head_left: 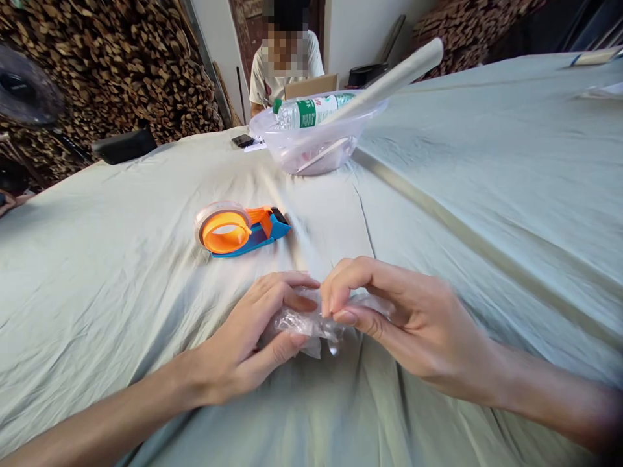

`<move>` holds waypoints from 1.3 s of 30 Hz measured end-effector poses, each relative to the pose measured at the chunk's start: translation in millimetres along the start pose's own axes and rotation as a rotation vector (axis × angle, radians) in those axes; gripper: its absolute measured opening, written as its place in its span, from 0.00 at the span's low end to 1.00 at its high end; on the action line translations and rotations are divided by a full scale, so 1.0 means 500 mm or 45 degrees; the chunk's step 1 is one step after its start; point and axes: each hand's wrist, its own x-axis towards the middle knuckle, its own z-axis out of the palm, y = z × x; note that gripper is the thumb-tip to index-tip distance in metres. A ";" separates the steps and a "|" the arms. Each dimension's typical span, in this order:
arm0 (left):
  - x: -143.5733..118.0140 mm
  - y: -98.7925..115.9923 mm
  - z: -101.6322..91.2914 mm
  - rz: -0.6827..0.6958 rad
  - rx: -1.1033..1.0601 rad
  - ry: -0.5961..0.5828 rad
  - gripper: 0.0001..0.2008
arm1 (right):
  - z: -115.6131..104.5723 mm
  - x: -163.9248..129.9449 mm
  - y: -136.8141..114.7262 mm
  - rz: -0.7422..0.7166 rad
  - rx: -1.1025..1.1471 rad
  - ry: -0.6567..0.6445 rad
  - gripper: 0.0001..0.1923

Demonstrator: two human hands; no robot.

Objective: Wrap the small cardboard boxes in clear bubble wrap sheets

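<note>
A crumpled bundle of clear plastic wrapping (296,322) lies on the cloth close in front of me. My left hand (257,324) is curled around its left side, with the thumb near and the fingers over the far side. At its right, my right hand (389,311) pinches thumb and fingertips together at the plastic. Whatever is inside the bundle I cannot make out. Just beyond my left hand sits an orange and blue tape dispenser (280,228) with a roll of clear tape (198,227) on it.
A pale plastic basin (321,155) stands further back, holding a green-labelled bottle (307,113) and a long white roll (399,74). Near it lies a phone (243,141). A person (311,61) sits across the table. The green tablecloth (487,194) is wrinkled. A fan (24,87) stands left.
</note>
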 end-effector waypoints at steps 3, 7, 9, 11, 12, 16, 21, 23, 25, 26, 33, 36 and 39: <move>-0.004 -0.004 0.006 0.012 0.117 0.075 0.11 | 0.000 -0.004 0.001 -0.151 0.019 0.007 0.06; -0.007 0.000 0.020 -0.016 0.244 0.229 0.15 | -0.004 -0.005 -0.005 -0.101 0.021 -0.045 0.07; -0.009 0.004 0.024 -0.035 0.258 0.243 0.17 | -0.008 -0.003 -0.007 -0.042 0.050 -0.105 0.09; -0.011 0.005 0.022 -0.035 0.219 0.290 0.21 | -0.011 -0.002 -0.008 0.017 0.097 -0.151 0.09; -0.011 0.003 0.019 -0.011 0.205 0.333 0.22 | -0.012 -0.002 -0.008 0.035 0.118 -0.161 0.09; -0.014 -0.010 -0.006 0.248 0.544 0.431 0.11 | -0.009 -0.006 -0.004 0.078 0.130 -0.159 0.08; -0.015 -0.016 -0.018 0.459 0.833 0.405 0.10 | -0.003 -0.012 -0.001 0.210 0.124 -0.103 0.12; -0.018 -0.015 -0.015 0.491 0.749 0.359 0.15 | -0.004 -0.012 -0.003 0.214 0.088 -0.056 0.11; -0.021 -0.017 -0.013 0.480 0.734 0.323 0.21 | -0.006 -0.011 -0.004 0.203 0.044 -0.038 0.11; -0.024 -0.019 -0.012 0.478 0.751 0.305 0.23 | -0.007 -0.011 -0.004 0.207 0.028 -0.042 0.11; -0.034 -0.025 -0.020 0.504 0.811 0.209 0.20 | -0.011 -0.005 -0.004 0.062 -0.097 0.110 0.08; -0.030 -0.017 -0.032 0.491 0.708 0.157 0.18 | -0.016 -0.002 -0.008 0.061 -0.054 0.075 0.08; -0.023 -0.007 -0.040 0.496 0.541 0.092 0.19 | -0.015 0.003 -0.013 0.130 0.015 -0.049 0.08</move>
